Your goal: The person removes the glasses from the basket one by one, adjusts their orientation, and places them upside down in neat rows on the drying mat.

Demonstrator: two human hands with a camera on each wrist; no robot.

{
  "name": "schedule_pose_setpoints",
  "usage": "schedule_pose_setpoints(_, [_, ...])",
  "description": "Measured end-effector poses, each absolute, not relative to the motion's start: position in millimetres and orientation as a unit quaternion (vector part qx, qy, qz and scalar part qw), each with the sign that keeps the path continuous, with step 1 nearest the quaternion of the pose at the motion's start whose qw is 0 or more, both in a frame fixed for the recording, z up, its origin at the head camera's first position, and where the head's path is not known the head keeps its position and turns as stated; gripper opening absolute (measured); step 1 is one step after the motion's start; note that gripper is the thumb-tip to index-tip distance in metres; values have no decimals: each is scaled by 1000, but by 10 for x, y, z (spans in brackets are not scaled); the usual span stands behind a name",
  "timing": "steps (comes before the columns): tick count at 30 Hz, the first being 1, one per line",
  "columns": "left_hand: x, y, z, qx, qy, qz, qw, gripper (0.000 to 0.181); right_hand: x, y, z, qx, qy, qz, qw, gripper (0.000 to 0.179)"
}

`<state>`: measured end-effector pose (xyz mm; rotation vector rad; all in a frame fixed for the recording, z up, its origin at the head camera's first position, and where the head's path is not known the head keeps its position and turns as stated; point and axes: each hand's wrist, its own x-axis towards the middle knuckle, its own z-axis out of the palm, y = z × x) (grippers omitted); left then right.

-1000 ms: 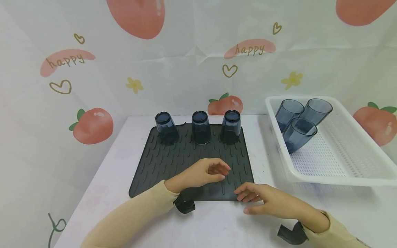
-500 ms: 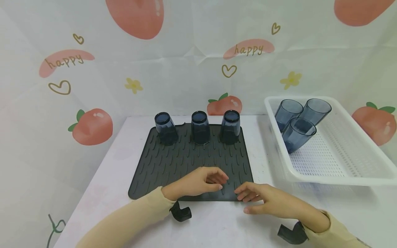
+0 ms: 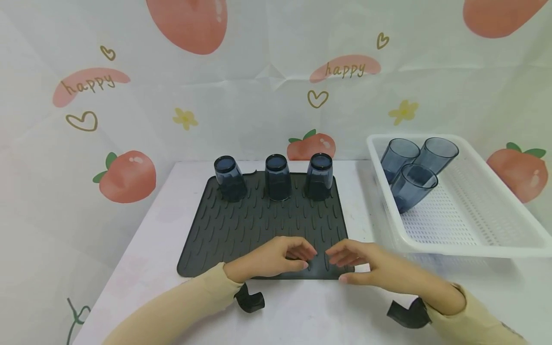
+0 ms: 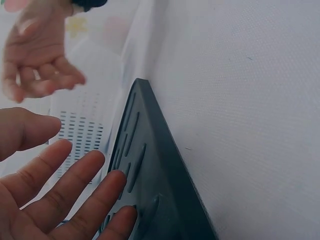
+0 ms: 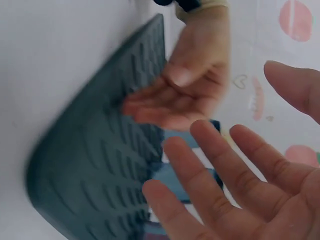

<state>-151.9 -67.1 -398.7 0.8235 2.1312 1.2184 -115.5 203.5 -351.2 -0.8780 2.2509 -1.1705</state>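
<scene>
Three blue glass tumblers stand upside down in a row along the back of a black ribbed drying mat (image 3: 258,220): a left tumbler (image 3: 231,179), a middle tumbler (image 3: 278,178) and a right tumbler (image 3: 319,177). My left hand (image 3: 276,256) hovers over the mat's front part with relaxed, slightly bent fingers and nothing in it. Facing it at the mat's front right corner, my right hand (image 3: 371,263) is also without anything, its fingers loosely spread. Both palms show bare in the wrist views, with the left fingers (image 4: 82,192) and right fingers (image 5: 220,175) apart.
A white perforated basket (image 3: 457,250) stands at the right on the white table (image 3: 302,311). Inside its left end lean three more blue tumblers (image 3: 411,187), mouths up. A white printed cloth (image 3: 241,96) hangs behind the table.
My left hand has drawn back toward the front edge of the mat. The right hand has risen slightly in the head view. The tumblers and basket keep their places.
</scene>
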Motion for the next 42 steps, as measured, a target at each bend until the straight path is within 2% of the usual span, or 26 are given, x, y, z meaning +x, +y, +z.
schedule_pose_setpoints(10, [-1510,-667,-3983,307,787,459,273,26,-1273,2160,-3182,-328,839,-422,104,37])
schedule_pose_setpoints(17, [-1530,-679,-4004,309,787,461,270,26,-1441,2294,-3054,-339,813,-473,9,44])
schedule_pose_setpoints(33, [-1548,-673,-3973,318,785,458,268,28,-1872,2756,-2919,-280,724,-628,-52,41])
schedule_pose_setpoints(42, [-1543,-668,-3950,323,785,457,267,27,-2079,3077,-2964,-198,720,-654,-118,44])
